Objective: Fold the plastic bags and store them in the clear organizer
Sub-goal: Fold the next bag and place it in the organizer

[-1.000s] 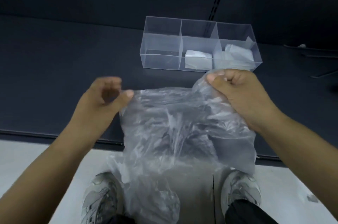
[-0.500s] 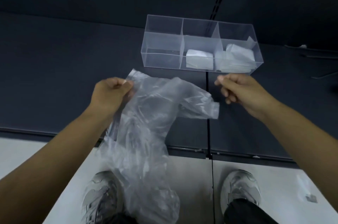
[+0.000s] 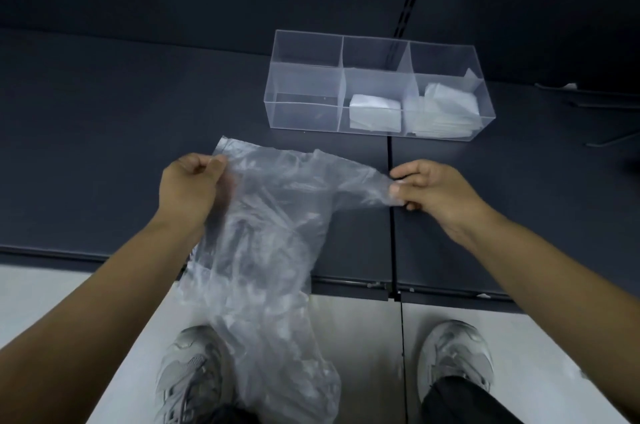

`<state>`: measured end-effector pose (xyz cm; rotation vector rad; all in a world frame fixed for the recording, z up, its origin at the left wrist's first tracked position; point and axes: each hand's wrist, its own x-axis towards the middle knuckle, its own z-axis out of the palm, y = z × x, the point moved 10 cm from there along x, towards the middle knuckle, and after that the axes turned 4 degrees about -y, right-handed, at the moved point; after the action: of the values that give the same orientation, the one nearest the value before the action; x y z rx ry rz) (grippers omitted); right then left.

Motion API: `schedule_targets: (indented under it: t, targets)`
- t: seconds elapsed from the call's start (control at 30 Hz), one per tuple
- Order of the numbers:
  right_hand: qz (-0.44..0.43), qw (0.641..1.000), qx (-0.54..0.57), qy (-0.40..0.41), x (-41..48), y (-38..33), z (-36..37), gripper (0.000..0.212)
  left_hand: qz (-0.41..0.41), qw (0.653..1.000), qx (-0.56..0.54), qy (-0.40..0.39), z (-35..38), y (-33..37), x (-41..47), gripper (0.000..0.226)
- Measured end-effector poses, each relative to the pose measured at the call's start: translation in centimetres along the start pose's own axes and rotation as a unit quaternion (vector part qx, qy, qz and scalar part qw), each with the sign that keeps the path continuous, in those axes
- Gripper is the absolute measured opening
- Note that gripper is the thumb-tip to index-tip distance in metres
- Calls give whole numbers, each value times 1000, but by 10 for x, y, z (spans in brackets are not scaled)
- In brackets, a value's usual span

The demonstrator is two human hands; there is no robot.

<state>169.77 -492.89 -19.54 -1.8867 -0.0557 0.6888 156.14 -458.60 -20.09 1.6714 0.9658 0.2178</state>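
Note:
A clear crumpled plastic bag (image 3: pixel 273 236) hangs in front of me, over the table's front edge and down toward my shoes. My left hand (image 3: pixel 190 191) pinches its top left corner. My right hand (image 3: pixel 433 189) pinches the other top corner, and the top edge is stretched between them. The clear organizer (image 3: pixel 304 84) stands on the dark table beyond my hands. Its left compartment is empty, the middle one holds a folded white bag (image 3: pixel 375 112), and the right one holds several folded bags (image 3: pixel 443 108).
The dark table (image 3: pixel 104 129) has a seam running front to back under my right hand. Its front edge lies just below my forearms. Pale floor and my two grey shoes (image 3: pixel 453 358) show below. Thin dark rods lie at the far right.
My right hand let go of the bag, which swung down from my left hand. Now the right hand has taken hold of the free top corner and pulled it out to the right.

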Motion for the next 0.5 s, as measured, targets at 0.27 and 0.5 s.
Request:
schedule_targets:
  t: [0.27,0.5]
  targets:
    - [-39,981,76,173,21,-11,-83,21,-66,989,-117,-69,24,2,-2,18]
    - [-63,995,35,73,-45,-6,-21,27,-164,959,-137,-187,16,-26,-48,33]
